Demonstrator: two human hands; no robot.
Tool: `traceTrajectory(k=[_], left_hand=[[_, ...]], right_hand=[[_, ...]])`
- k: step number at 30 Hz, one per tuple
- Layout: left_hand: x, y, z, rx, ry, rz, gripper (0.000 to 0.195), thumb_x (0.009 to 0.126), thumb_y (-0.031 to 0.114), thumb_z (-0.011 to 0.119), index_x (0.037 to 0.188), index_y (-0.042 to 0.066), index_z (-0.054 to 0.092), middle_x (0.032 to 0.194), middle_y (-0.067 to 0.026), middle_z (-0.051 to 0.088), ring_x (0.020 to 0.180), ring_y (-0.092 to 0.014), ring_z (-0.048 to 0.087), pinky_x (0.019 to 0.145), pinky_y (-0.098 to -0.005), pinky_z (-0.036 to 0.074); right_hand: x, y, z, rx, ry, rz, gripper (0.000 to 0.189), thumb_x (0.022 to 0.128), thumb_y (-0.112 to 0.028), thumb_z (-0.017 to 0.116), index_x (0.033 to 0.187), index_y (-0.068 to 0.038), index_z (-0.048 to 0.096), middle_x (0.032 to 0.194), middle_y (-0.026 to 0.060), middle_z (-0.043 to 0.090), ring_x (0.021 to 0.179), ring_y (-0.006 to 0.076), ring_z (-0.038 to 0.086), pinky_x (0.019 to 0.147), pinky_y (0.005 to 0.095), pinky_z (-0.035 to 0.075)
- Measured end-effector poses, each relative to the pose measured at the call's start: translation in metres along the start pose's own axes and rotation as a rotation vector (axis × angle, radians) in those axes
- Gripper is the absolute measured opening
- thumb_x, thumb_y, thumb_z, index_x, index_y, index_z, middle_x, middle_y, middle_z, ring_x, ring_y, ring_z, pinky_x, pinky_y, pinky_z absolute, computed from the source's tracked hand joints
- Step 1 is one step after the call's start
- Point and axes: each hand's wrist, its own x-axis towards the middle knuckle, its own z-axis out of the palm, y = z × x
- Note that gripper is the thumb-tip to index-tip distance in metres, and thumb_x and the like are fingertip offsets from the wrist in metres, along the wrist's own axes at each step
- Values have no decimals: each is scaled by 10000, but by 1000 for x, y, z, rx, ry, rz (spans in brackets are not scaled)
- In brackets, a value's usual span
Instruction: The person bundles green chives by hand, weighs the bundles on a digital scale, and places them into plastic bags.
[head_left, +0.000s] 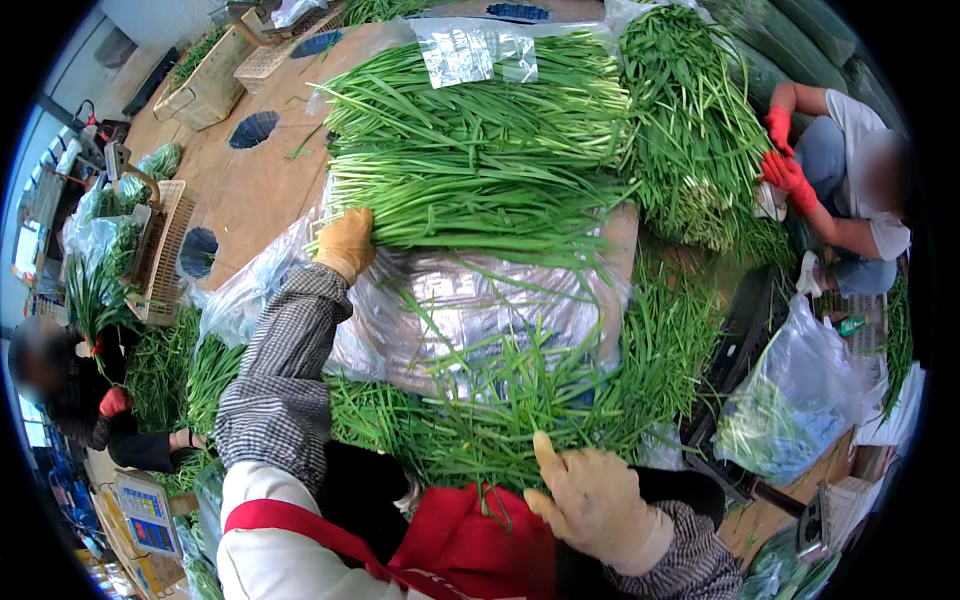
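Note:
A large stack of green garlic chives (480, 142) lies on clear plastic sheeting (480, 300) in front of me. My left hand (346, 244), in a yellow-orange rubber glove, grips the near left end of the stack by the pale stalk ends; its fingertips are hidden. Lower down, my right hand (600, 499) is in a paler glove. Nothing is in it, and its thumb and index finger are spread apart above my red apron (472, 540). Loose chive leaves (510, 427) are strewn between that hand and the sheeting.
A second chive pile (682, 127) adjoins the stack at right, beside a seated person with red gloves (787, 176). Another person at left holds a chive bunch (94, 292). A filled plastic bag (787, 405), a digital scale (146, 514) and a crate (206, 90) stand around.

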Motion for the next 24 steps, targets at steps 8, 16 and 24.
traceTrajectory(k=[8,16,24], left_hand=[[-72,36,-17,-374,-181,-39,774,631,243,735,1240,-63,366,972,-261,595,912,-364,593,779,-371,481],[-145,75,14,-1303,-310,117,359,767,234,615,990,-40,551,876,-148,621,823,-244,596,724,-339,479],[-186,80,-5,-877,150,99,573,755,137,586,1302,88,421,1206,-277,487,1054,-406,520,858,-441,436]], right_hand=[[64,4,69,452,-8,124,455,822,-377,592,1085,-10,531,923,157,616,828,304,599,715,365,483],[151,-7,159,2445,159,249,656,802,-511,600,1241,-45,459,1241,109,507,1136,256,472,987,426,360],[129,21,168,2243,183,591,269,810,-274,639,981,-68,606,731,4,631,592,103,592,524,248,506]])
